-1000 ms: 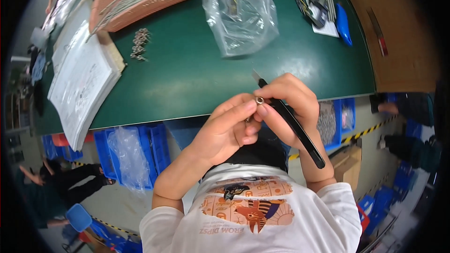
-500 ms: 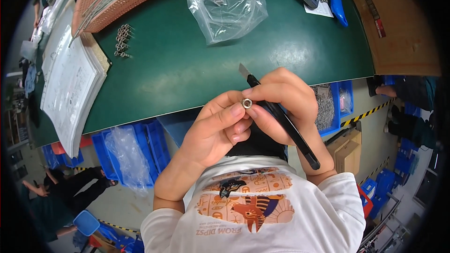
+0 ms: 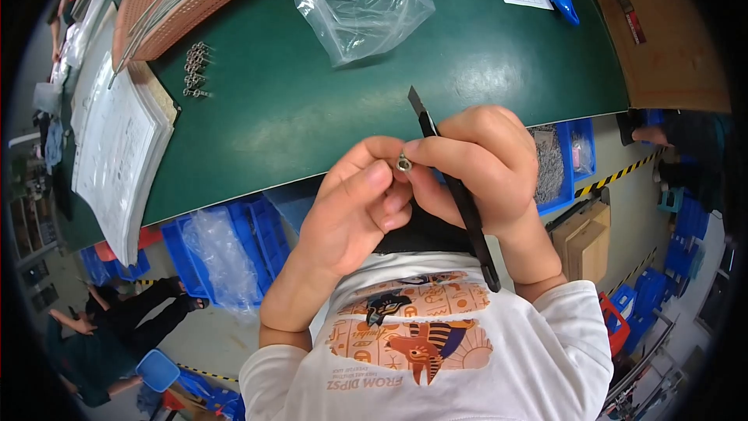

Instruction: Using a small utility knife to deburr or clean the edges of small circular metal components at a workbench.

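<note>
Green matting covers the counter (image 3: 312, 117), and its contents are taken from the left edge across. A thick stack of white printed paper sheets (image 3: 117, 148) lies at the far left, with a salmon-pink perforated plastic tray (image 3: 195, 0) seen above it, tilted and holding long thin metal rods. Just right of the stack, a small cluster of silvery metal fittings (image 3: 195, 70) is laid in a short column on the matting. Further right, a crumpled clear plastic bag (image 3: 358, 0) with dark small parts inside is set near the top middle. Below the counter edge, blue plastic storage bins (image 3: 226, 249) are stacked. In the middle of the view the left hand (image 3: 351, 218) is raised in front of the chest, its thumb and forefinger closed around a small silver ring-shaped metal nut (image 3: 403, 163), which is pinched from the other side by the fingertips of the right hand (image 3: 475, 171); the two hands are pressed together around it, just off the near edge of the counter. A long slim black-handled tool with a flat pointed tip (image 3: 460, 195) is clamped in the right hand as well, its tip pointing up over the matting and its handle running down past the wrist. At the far right a brown cardboard sheet (image 3: 662, 39) is seen.
</note>
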Motion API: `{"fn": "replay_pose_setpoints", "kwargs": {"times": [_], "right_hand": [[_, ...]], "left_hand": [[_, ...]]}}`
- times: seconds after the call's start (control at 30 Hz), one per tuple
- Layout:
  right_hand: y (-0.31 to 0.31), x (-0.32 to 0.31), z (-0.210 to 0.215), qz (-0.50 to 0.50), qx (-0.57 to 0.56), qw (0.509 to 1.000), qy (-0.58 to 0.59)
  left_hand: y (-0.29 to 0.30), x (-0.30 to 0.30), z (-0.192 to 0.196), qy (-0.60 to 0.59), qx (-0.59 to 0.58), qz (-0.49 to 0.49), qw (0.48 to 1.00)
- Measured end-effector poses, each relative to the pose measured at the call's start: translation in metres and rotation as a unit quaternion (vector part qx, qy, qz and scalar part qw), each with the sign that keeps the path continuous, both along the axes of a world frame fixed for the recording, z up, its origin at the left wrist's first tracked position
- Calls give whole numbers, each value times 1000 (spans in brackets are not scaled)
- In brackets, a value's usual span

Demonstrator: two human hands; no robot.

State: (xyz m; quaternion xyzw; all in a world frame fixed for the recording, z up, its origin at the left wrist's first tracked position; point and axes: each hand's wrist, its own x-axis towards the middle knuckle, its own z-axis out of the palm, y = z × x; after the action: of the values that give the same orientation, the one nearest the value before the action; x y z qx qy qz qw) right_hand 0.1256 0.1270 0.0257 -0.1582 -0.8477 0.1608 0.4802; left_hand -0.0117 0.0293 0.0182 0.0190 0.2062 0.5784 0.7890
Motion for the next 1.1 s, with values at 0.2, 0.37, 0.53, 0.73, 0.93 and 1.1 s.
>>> {"fn": "replay_pose_setpoints", "kwargs": {"times": [0.2,0.37,0.53,0.73,0.93,1.1], "right_hand": [[-3,-2,-2,-6,-8,1000,16],[-7,-2,-5,-2,-101,994,50],[-7,-1,-4,2,-93,995,46],[-8,-2,-5,18,-111,993,45],[-7,-1,-4,22,-73,996,43],[-7,1,-5,33,-56,997,41]], "left_hand": [[0,4,1,181,33,64,981],[-1,0,2,109,27,40,993],[-2,1,-1,95,28,38,994],[-5,1,-4,98,19,22,995],[-4,1,-3,102,38,18,994],[-3,1,-4,93,46,18,994]]}}
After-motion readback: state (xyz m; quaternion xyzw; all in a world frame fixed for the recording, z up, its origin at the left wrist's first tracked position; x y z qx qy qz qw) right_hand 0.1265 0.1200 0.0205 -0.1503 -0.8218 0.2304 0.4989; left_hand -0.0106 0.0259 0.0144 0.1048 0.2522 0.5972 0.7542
